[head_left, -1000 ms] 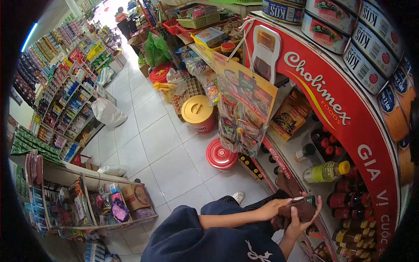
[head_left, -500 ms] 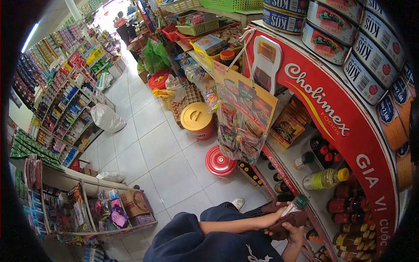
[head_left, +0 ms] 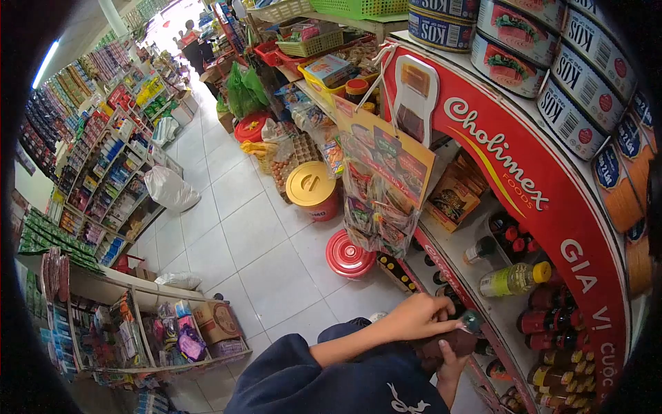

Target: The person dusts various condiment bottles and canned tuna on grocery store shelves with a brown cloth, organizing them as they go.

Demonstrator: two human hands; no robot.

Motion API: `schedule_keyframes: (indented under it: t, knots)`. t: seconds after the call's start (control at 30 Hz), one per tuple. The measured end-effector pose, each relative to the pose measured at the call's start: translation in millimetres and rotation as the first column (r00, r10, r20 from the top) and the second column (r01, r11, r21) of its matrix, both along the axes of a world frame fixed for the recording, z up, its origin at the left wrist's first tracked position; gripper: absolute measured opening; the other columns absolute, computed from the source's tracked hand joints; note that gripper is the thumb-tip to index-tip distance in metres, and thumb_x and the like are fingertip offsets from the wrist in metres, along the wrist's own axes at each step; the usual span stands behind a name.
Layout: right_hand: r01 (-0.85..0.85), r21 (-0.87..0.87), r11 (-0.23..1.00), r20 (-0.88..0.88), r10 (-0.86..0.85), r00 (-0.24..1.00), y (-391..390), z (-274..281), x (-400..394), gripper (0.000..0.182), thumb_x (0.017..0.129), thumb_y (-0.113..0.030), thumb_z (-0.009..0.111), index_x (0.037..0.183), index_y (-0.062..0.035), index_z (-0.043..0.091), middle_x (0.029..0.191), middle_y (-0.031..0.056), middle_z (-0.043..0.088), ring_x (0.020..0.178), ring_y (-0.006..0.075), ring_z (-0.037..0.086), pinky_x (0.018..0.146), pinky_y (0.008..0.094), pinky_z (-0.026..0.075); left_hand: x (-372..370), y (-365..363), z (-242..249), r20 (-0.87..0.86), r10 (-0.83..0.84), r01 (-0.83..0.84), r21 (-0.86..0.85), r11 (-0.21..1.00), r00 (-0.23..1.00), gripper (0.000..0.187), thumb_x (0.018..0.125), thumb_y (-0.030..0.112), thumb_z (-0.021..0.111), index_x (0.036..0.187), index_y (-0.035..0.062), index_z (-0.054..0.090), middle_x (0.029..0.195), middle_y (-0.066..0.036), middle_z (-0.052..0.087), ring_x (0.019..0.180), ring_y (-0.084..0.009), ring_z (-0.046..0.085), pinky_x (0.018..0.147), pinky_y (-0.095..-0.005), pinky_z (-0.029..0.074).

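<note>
Now the left hand (head_left: 417, 318) sits higher than half a second ago, when it was wrapped low around the side of the bottle (head_left: 464, 326); its back faces up and its fingers are bent over toward the green cap (head_left: 473, 320). The white label, plain to see then, is mostly covered, and the dark cloth (head_left: 462, 341) no longer pokes out beyond the left hand. The shoe (head_left: 377, 317) on the floor (head_left: 276, 269) has nearly vanished behind the forearm. The red tub (head_left: 349, 254) and the oil bottle (head_left: 514, 279) remain where they were.

The bottle is tilted, cap outward, in front of the shelf edge (head_left: 445, 269). The right hand (head_left: 452, 361) is closed around it through the cloth, thumb laid across the fabric. The left thumb reaches to the neck, just below the cap, with the other fingers curled above; whether they press on the bottle or only hover beside it, one cannot tell.
</note>
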State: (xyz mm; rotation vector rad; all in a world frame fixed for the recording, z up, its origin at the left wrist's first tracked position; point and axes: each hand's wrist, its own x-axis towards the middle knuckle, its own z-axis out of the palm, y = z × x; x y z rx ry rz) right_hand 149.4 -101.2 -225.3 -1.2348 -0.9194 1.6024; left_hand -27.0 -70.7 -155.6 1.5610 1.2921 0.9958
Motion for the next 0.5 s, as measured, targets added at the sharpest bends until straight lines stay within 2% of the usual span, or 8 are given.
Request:
schedule_keyframes:
  t: [0.07,0.1,0.13,0.17,0.27,0.3,0.4,0.5]
  knots:
    - [-0.234,0.139,0.962,0.045,0.230,0.972,0,-9,5,0.056,0.060,-0.010,0.069,0.109,-0.0018,0.044,0.101,0.0063,0.050,0.094,0.0162,0.049,0.081,0.0300,0.040,1,1,-8,0.013,-0.071,0.070,0.028,0.997,0.997,0.044,0.074,0.039,0.062,0.097,0.0017,0.055,0.077,-0.014,0.059,0.068,-0.0260,0.059,0.062,-0.0329,0.046]
    - [-0.199,0.198,0.960,-0.014,0.205,0.979,0,3,-6,0.053,0.058,-0.012,0.070,0.105,-0.0011,0.047,0.096,0.0047,0.051,0.089,0.0151,0.049,0.080,0.0286,0.039,6,-1,-13,0.017,-0.097,0.096,0.031,0.995,0.995,0.046,0.074,0.038,0.063,0.100,0.0012,0.054,0.077,-0.014,0.059,0.068,-0.0264,0.059,0.064,-0.0324,0.046]
    - [-0.238,0.282,0.929,-0.050,0.262,0.964,-3,-1,-6,0.044,0.067,-0.011,0.066,0.105,-0.0007,0.047,0.095,0.0059,0.053,0.087,0.0162,0.052,0.078,0.0298,0.042,12,-2,-18,0.021,-0.125,0.124,0.035,0.992,0.992,0.047,0.073,0.037,0.063,0.102,0.0008,0.052,0.078,-0.015,0.059,0.069,-0.0268,0.058,0.065,-0.0320,0.046]
    - [-0.239,0.294,0.926,-0.072,0.271,0.960,-4,-1,-7,0.043,0.067,-0.011,0.066,0.105,-0.0007,0.047,0.095,0.0060,0.053,0.087,0.0163,0.052,0.078,0.0298,0.042,18,-2,-21,0.156,-0.112,0.120,-0.042,0.992,0.981,0.044,0.076,0.033,0.062,0.102,0.0002,0.050,0.081,-0.012,0.059,0.075,-0.0230,0.058,0.070,-0.0303,0.044]
    - [-0.211,0.153,0.966,-0.156,0.234,0.960,-7,2,-12,0.041,0.070,-0.010,0.064,0.105,-0.0007,0.047,0.096,0.0064,0.053,0.087,0.0165,0.053,0.078,0.0300,0.043,41,-4,-52,0.457,0.115,-0.067,-0.121,0.990,0.882,0.039,0.075,0.033,0.063,0.097,0.0029,0.051,0.084,-0.011,0.060,0.077,-0.0183,0.058,0.069,-0.0297,0.044]
    - [-0.198,0.105,0.974,-0.188,0.215,0.958,-7,3,-14,0.040,0.070,-0.010,0.063,0.106,-0.0007,0.047,0.096,0.0065,0.053,0.087,0.0165,0.053,0.078,0.0300,0.043,44,-7,-51,0.382,0.159,-0.126,-0.110,0.986,0.911,0.034,0.075,0.028,0.064,0.096,0.0046,0.050,0.087,-0.009,0.060,0.080,-0.0157,0.057,0.070,-0.0289,0.044]
    - [-0.176,-0.041,0.984,-0.294,0.156,0.943,-7,6,-19,0.037,0.073,-0.009,0.061,0.106,-0.0007,0.047,0.096,0.0068,0.053,0.087,0.0167,0.053,0.077,0.0302,0.044,45,-15,-30,0.452,0.209,-0.132,-0.197,0.972,0.867,0.033,0.077,0.021,0.063,0.100,0.0037,0.049,0.094,-0.005,0.058,0.089,-0.0128,0.053,0.078,-0.0267,0.042]
    - [-0.213,-0.224,0.951,-0.459,0.090,0.884,-4,11,-22,0.035,0.075,-0.009,0.060,0.106,-0.0008,0.047,0.096,0.0072,0.053,0.087,0.0169,0.054,0.077,0.0304,0.044,43,-17,-35,0.392,0.252,-0.286,0.030,0.958,0.885,0.036,0.073,0.017,0.067,0.100,0.0031,0.048,0.094,-0.008,0.059,0.088,-0.0150,0.056,0.078,-0.0274,0.043]
